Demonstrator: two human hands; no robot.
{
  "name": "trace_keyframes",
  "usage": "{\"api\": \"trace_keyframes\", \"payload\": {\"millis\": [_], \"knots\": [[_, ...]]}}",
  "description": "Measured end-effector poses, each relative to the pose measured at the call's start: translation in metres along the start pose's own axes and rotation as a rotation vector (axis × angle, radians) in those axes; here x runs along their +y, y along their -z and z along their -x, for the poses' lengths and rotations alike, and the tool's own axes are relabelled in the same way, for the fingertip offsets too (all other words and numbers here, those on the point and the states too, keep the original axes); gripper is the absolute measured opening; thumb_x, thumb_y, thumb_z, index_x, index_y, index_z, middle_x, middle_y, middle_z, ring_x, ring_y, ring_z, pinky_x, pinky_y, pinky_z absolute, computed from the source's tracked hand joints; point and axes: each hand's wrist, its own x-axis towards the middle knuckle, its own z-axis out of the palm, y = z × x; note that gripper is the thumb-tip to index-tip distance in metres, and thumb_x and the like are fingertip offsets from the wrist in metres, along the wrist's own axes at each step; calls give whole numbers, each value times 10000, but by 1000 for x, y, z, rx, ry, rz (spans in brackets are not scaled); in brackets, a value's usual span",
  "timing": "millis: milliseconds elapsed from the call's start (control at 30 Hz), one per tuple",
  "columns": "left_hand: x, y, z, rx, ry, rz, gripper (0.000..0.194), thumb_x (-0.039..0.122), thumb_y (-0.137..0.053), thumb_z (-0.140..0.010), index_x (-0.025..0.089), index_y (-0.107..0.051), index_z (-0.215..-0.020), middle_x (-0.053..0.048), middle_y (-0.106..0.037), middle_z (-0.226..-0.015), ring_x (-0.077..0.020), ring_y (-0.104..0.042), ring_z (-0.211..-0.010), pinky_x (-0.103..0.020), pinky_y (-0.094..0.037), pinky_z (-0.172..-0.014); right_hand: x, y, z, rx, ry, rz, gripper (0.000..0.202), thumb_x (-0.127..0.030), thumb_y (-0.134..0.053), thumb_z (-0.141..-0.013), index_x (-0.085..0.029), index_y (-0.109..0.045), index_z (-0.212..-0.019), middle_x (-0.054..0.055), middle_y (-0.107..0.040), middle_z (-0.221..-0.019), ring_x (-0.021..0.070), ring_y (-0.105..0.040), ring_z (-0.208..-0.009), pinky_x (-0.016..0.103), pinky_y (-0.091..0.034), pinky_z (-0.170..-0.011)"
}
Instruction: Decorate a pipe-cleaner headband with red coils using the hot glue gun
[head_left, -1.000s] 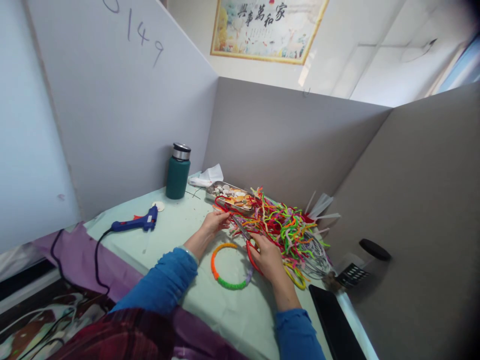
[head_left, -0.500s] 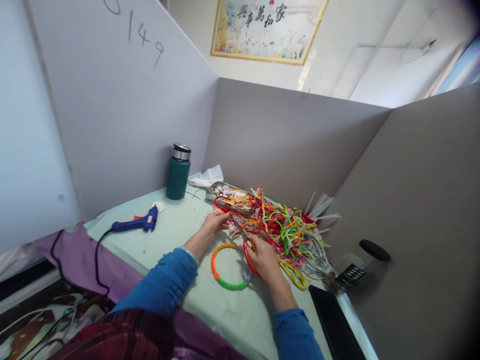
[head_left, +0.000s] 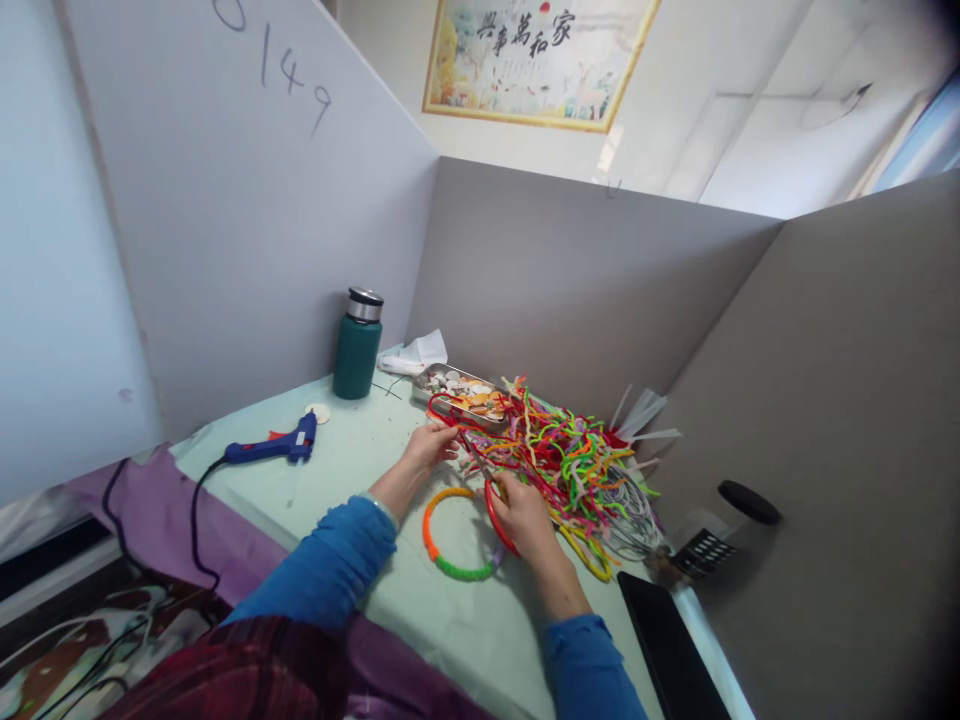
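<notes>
glue gun (head_left: 271,447), blue, lies well to the left of both hands on the pale green surface (head_left: 352,450), its dark cord (head_left: 196,520) hanging over the edge. a small pale disc (head_left: 321,412) is just beyond its nozzle end. a green bottle (head_left: 358,350) with a steel and black top stands upright, beyond the left hand and to its left. crumpled white tissue (head_left: 421,352) lies farther beyond that hand, near the metal tray (head_left: 417,391) of small white and orange pieces. the left hand (head_left: 429,446) is closed to a narrow pinch on a red strand (head_left: 442,398), the fingertips together. nearer the person, between the hands, a ring (head_left: 429,528) in orange, green and purple lies flat on the surface. the right hand (head_left: 525,512) holds red-handled scissors (head_left: 493,510), the blades pointing toward the left fingertips; how far apart the blades are, i cannot tell. beyond the right hand and to its right spreads a tangled pile of fuzzy strands (head_left: 566,455) in many colours, with yellow strands (head_left: 589,556) just beside that hand and grey wires (head_left: 630,515) farther right. a flat black object (head_left: 667,645) lies to the right of the right forearm.
</notes>
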Motion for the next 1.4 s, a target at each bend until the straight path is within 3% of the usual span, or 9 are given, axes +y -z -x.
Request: {"api": "trace_keyframes", "payload": {"millis": [167,367,867,1033,1267,1400], "knots": [[-1,1,1,6,-57,-113,224,256,-736,-629,103,-589,-701,-48,-618,-671,-90,-550,-483,-221,-469,-456,-3,3,0,-18,-17,11,290,-434,-476,-852,-213,-583,-1006,53,-692,-832,181,-636,-732,229,-378,-607],[2,-2,5,-9,-26,-165,196,247,-711,-652,102,-590,-702,-55,-626,-688,-90,-551,-487,-218,-469,-455,-5,2,3,22,-10,61,298,-452,-465,-861,-215,-554,-1016,63,-682,-931,182,-630,-775,240,-368,-627],[1,0,1,-3,25,-56,128,179,-689,-652,111,-586,-685,-23,-600,-622,-91,-553,-474,-224,-480,-465,-7,2,-2,-25,-13,130,263,-419,-430,-878,-230,-589,-969,39,-702,-811,198,-652,-744,235,-343,-573],[2,-1,2,0,24,-70,138,188,-692,-648,107,-587,-689,-38,-613,-651,-92,-557,-478,-221,-471,-460,-9,3,-2,-36,-22,117,286,-447,-425,-879,-237,-568,-1011,40,-701,-865,198,-651,-780,238,-356,-593],[4,-1,1,67,20,-2,169,165,-695,-626,138,-531,-660,24,-533,-501,-88,-525,-434,-222,-453,-461,-5,4,0,-23,-73,54,357,-496,-406,-874,-234,-526,-1085,58,-676,-993,199,-637,-851,254,-385,-643],[3,-1,1,-14,25,2,219,182,-730,-589,145,-526,-661,46,-508,-484,-71,-484,-404,-207,-418,-434,2,5,-1,57,-214,90,376,-470,-401,-878,-219,-521,-1132,77,-674,-952,208,-634,-855,268,-395,-657]]}}
